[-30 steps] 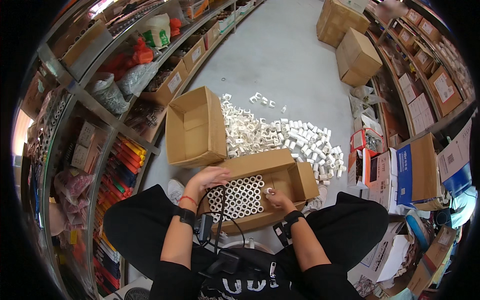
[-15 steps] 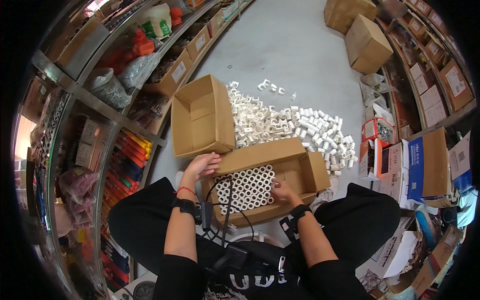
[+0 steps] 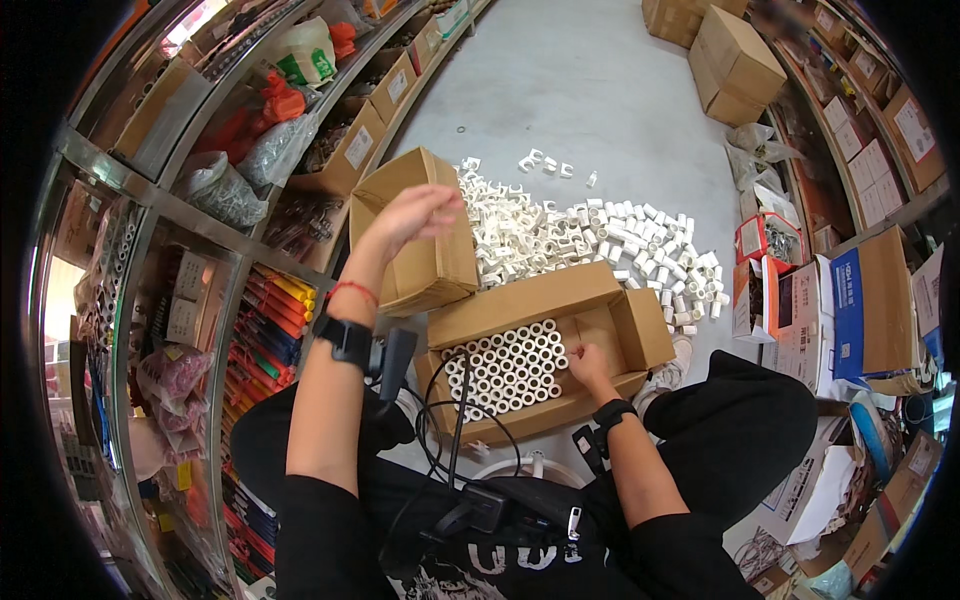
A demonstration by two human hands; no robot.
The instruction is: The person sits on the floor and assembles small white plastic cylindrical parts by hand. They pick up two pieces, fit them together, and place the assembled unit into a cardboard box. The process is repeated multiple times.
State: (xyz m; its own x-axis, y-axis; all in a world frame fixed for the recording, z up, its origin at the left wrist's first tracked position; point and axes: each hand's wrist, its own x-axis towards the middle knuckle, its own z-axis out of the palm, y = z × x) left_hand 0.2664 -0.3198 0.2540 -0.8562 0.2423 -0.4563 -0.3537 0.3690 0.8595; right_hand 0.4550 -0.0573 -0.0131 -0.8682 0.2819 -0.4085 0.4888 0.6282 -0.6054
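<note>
White pipe couplings (image 3: 505, 365) stand on end in tight rows, filling the left part of a long open cardboard box (image 3: 530, 298) in front of me. My right hand (image 3: 590, 362) is inside this box at the right edge of the rows, its fingers curled closed; whatever they hold is hidden. Raised above a deeper open cardboard box (image 3: 430, 275), my left hand (image 3: 415, 215) has its fingers loosely stretched toward the right, and no object shows in it. Beyond the boxes, loose white couplings (image 3: 660, 245) and white pipe clips (image 3: 500, 225) lie heaped on the floor.
Shelving (image 3: 150, 190) crowded with bins and bagged parts runs along the left. More shelves and large cartons (image 3: 735, 65) stand at the right. Black cables (image 3: 440, 420) hang from my front over the long box. An open blue carton (image 3: 860, 315) is beside my right knee.
My left hand has left the long box's flap and risen up and away, over the deeper box. My right hand stays by the coupling rows. The view has shifted slightly.
</note>
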